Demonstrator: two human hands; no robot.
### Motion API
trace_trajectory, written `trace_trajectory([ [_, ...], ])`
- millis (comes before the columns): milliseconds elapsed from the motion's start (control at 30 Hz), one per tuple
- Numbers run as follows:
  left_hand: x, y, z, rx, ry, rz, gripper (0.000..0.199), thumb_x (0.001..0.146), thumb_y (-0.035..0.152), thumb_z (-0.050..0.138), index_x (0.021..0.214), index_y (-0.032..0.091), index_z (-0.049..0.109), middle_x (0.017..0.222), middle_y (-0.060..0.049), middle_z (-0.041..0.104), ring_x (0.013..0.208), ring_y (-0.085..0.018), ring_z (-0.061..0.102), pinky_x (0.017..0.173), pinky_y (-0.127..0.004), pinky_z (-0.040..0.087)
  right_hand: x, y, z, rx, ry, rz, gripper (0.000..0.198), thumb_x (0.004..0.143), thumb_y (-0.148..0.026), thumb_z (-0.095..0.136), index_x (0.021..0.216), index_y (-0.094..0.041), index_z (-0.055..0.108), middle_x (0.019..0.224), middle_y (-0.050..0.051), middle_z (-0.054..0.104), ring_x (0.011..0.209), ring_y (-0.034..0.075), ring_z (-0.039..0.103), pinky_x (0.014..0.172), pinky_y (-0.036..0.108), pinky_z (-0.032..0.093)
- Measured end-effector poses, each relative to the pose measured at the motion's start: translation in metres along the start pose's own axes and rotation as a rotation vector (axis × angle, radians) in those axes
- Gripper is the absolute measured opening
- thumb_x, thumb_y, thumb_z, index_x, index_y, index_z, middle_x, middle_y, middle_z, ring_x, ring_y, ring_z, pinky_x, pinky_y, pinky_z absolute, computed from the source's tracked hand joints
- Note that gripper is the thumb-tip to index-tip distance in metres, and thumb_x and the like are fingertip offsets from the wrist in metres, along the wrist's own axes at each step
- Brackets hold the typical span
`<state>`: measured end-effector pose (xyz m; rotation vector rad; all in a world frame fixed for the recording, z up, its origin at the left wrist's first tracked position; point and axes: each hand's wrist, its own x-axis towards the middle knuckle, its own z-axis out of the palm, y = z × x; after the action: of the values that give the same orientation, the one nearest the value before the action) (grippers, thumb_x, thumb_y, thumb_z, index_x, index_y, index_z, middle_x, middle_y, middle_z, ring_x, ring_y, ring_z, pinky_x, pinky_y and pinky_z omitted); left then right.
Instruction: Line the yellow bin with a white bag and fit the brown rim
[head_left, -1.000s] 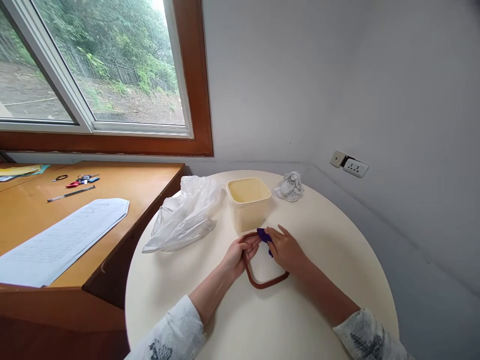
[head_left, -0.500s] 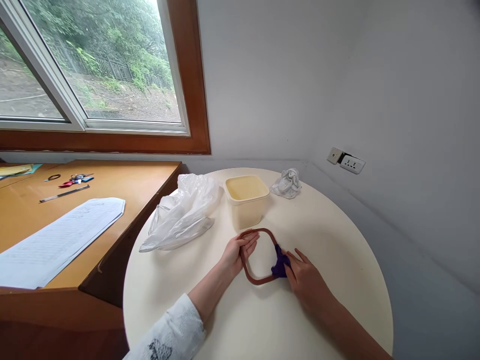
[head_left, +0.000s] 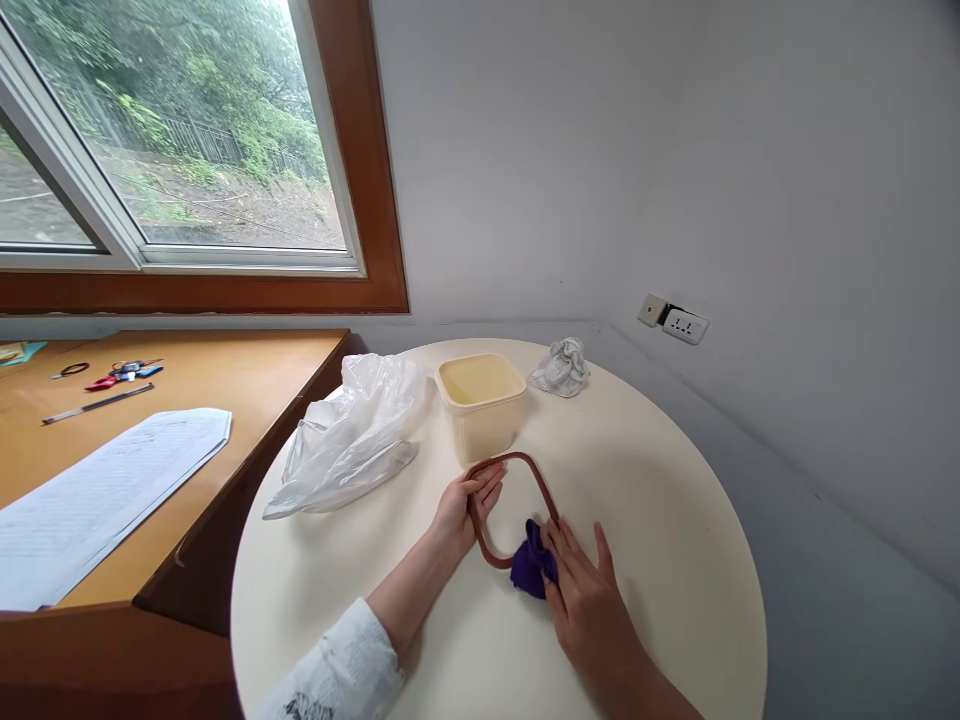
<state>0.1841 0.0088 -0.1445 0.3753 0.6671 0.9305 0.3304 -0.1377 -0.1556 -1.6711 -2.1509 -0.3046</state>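
Note:
My left hand [head_left: 461, 510] is closed on the left side of a square lid with rounded corners and a brown rim [head_left: 541, 482]. Its thumb lies over the rim, and its other fingers show inside the outline. Whether the middle is clear plastic or an opening, I cannot tell. In my right hand [head_left: 589, 600] is a bunched purple cloth [head_left: 531, 565], pressed to the rim's lower right corner, which it covers. Just beyond the lid stands a pale yellow plastic container [head_left: 484, 420] with its top uncovered.
A crumpled clear plastic bag [head_left: 352, 430] lies left on the round white table [head_left: 675, 510]. Behind the container sits a crumpled grey-white cloth [head_left: 561, 368]. The wooden desk [head_left: 247, 370] at left bears papers [head_left: 120, 490], a pen [head_left: 97, 403] and keys [head_left: 127, 370].
My right hand has slid the purple cloth from the rim's right side down and left to its lower corner. My left hand keeps its hold. The view has shifted slightly right.

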Motion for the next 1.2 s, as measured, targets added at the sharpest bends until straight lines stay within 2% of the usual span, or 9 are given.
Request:
trace_trajectory([
  [267,-0.001,0.002,0.002,0.009,0.031,-0.007,0.038,0.069,-0.004,0.043,0.102,0.006,0.057,0.121,-0.018,0.056,0.112,-0.023,0.053,0.1,-0.033,0.04,0.018,-0.017,-0.013,0.321,-0.167,-0.087,0.049,0.085,-0.014,0.036,0.134,-0.018,0.036,0.142,0.009,0.032,0.131,0.028,0.028,0.104,0.055,0.021],
  [400,-0.001,0.004,0.002,0.025,0.037,-0.01,0.031,0.068,-0.004,0.044,0.095,0.005,0.058,0.114,-0.019,0.06,0.108,-0.026,0.057,0.098,-0.036,0.044,0.037,-0.007,-0.037,0.719,-0.159,0.199,0.036,0.09,-0.027,0.035,0.12,-0.02,0.053,0.126,0.01,0.053,0.116,0.023,0.048,0.099,0.043,0.035],
  [500,-0.001,0.004,0.0,0.028,0.066,-0.005,0.025,0.069,-0.002,0.045,0.09,0.004,0.058,0.106,-0.02,0.063,0.103,-0.027,0.059,0.094,-0.037,0.047,0.052,0.025,-0.048,0.972,-0.073,0.484,0.04,0.089,-0.039,0.035,0.111,-0.015,0.058,0.1,0.011,0.066,0.089,0.02,0.061,0.08,0.033,0.048],
  [633,-0.001,0.005,0.001,0.029,0.101,0.002,0.019,0.07,0.0,0.047,0.086,0.005,0.057,0.091,-0.017,0.067,0.093,-0.026,0.064,0.09,-0.038,0.05,0.067,0.09,-0.047,1.041,-0.069,0.769,0.046,0.081,-0.052,0.043,0.088,-0.01,0.061,0.072,0.007,0.063,0.064,0.019,0.058,0.055,0.029,0.046],
  [733,-0.002,0.005,0.002,0.04,0.107,0.011,0.02,0.069,-0.002,0.046,0.082,0.006,0.058,0.079,-0.013,0.067,0.082,-0.022,0.067,0.088,-0.038,0.051,0.072,0.137,-0.04,0.968,-0.093,0.838,0.046,0.08,-0.054,0.041,0.087,-0.013,0.061,0.078,0.007,0.064,0.072,0.02,0.059,0.06,0.029,0.046],
  [867,-0.005,0.006,0.005,0.066,0.102,0.021,0.027,0.062,-0.009,0.042,0.077,0.007,0.058,0.072,-0.009,0.065,0.071,-0.017,0.066,0.086,-0.037,0.052,0.064,0.183,-0.032,0.549,-0.085,0.951,0.042,0.079,-0.045,0.043,0.104,-0.015,0.058,0.097,0.012,0.061,0.092,0.026,0.056,0.078,0.039,0.043],
  [933,-0.006,0.007,0.006,0.08,0.097,0.021,0.027,0.061,-0.01,0.042,0.074,0.007,0.058,0.07,-0.008,0.065,0.069,-0.016,0.066,0.084,-0.035,0.053,0.056,0.192,-0.028,0.426,-0.012,0.947,0.048,0.078,-0.04,0.045,0.119,-0.015,0.048,0.114,0.015,0.053,0.108,0.03,0.048,0.088,0.045,0.036],
  [1033,-0.007,0.006,0.008,0.098,0.084,0.029,0.02,0.065,-0.007,0.046,0.073,0.007,0.058,0.07,-0.008,0.064,0.067,-0.015,0.065,0.081,-0.033,0.054,0.048,0.185,-0.022,0.257,0.071,0.739,0.045,0.082,-0.036,0.037,0.12,-0.015,0.047,0.123,0.015,0.048,0.114,0.029,0.043,0.094,0.045,0.032],
  [1200,-0.011,0.005,0.008,0.109,0.034,0.034,0.017,0.069,-0.003,0.05,0.079,0.006,0.061,0.066,-0.007,0.062,0.062,-0.014,0.062,0.073,-0.029,0.055,0.057,0.118,-0.019,0.42,-0.005,0.46,0.038,0.087,-0.039,0.031,0.105,-0.017,0.057,0.103,0.009,0.061,0.093,0.02,0.056,0.081,0.032,0.042],
])
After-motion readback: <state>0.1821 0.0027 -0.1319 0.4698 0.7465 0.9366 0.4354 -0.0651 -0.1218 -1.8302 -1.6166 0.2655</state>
